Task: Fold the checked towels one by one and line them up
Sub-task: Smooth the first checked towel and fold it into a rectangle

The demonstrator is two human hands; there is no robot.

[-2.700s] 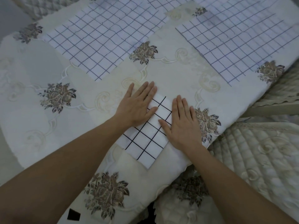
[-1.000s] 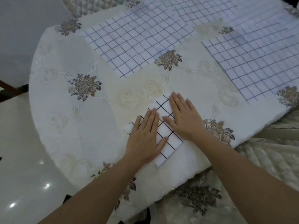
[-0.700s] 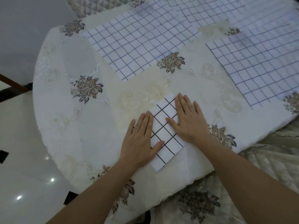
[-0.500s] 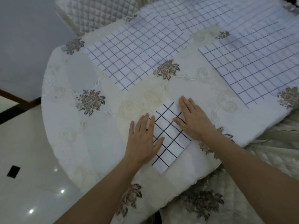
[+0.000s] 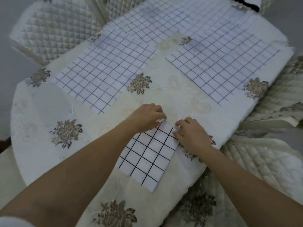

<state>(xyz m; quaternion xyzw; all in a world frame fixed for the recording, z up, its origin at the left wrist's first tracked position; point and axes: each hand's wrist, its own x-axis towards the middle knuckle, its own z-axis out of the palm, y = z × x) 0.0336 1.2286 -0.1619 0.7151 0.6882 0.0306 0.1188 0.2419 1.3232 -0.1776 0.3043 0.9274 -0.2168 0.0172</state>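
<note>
ROOM: I read bare tablecloth (image 5: 41, 112) at frame left, its edge close to the lower right of the folded towel (image 5: 147, 154) | spread towels (image 5: 101, 79) lie above | GRIP: folded towel sits lower centre, its far corners pinched by the curled fingers of left hand (image 5: 147, 117) and right hand (image 5: 191, 135)

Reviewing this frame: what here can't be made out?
Head view: far corners of the folded towel, covered by the curled fingers of the left hand and right hand.
Head view: how many unfolded towels overlap at the far end, blurred.
Head view: the dark object at top right, cut off by the frame edge.
</note>
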